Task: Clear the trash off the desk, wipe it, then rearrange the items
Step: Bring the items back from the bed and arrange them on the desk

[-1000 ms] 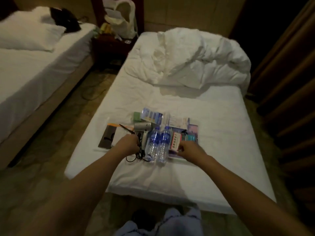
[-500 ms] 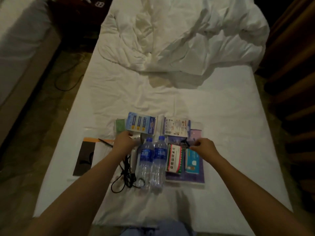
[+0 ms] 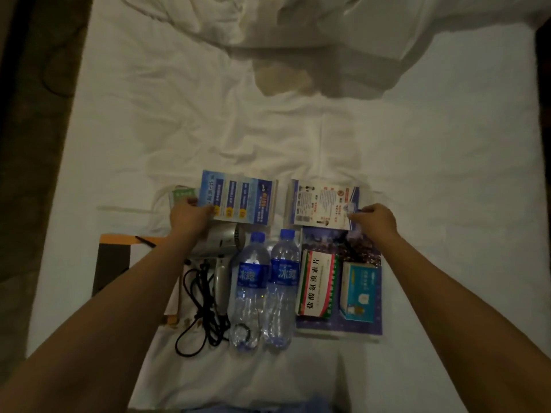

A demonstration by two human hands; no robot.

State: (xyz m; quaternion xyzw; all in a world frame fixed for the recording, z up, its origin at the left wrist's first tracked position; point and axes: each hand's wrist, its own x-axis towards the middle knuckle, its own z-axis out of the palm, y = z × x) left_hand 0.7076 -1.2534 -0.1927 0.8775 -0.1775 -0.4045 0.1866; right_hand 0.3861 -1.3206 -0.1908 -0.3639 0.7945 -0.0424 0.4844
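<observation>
Mid-frame on the bed [image 3: 417, 174], left hand [image 3: 190, 216] is gripping the blue pamphlet [image 3: 238, 201], right hand [image 3: 375, 217] is pinching the white leaflet [image 3: 323, 205].

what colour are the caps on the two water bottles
Blue: both water bottles have blue caps, matching their blue labels. Seen in the head view.

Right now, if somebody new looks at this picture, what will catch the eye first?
Two clear water bottles with blue labels lie side by side on the white bed sheet, in the middle of a neat group of items. Just beyond them, the left hand holds the edge of a blue leaflet, and the right hand pinches the corner of a white leaflet. A silver hair dryer with a tangled black cord lies left of the bottles.
</observation>
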